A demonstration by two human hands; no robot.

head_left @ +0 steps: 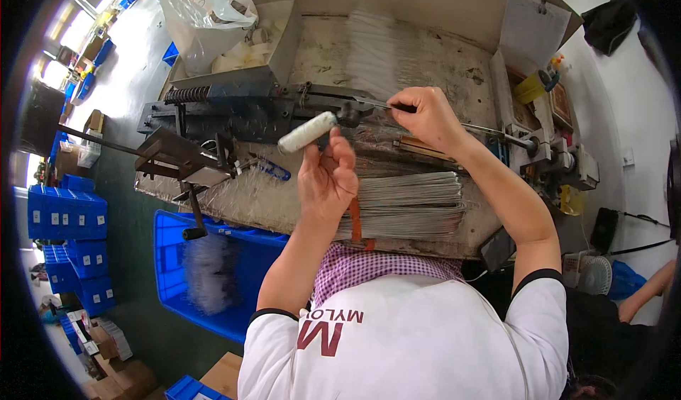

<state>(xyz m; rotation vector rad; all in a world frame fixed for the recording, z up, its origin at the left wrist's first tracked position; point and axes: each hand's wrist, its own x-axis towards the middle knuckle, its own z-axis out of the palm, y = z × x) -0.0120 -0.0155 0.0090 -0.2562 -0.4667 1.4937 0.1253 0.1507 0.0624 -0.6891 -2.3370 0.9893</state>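
Note:
A white fuzzy roller point(307, 132) lies slantwise at the fingertips of my left hand point(328, 176). The palm is turned up and the fingers are curled, closed at the roller's lower side; their exact grip is partly hidden. To the right and farther up, my right hand point(429, 120) is closed in a pinch on a thin metal rod point(374, 102), beside a dark piece at the fingers. That rod runs left to the dark metal bench machine point(248, 109). Just right of my left wrist, a bundle of thin metal wires point(408, 205) rests on the worn workbench point(319, 52).
Below the bench's left edge stands a blue bin point(167, 258) with blurred whitish contents. A lever with a black knob point(194, 233) juts over it. A tray point(284, 45) holds pale pieces and a plastic bag point(202, 24). Another metal fixture point(560, 155) stands right.

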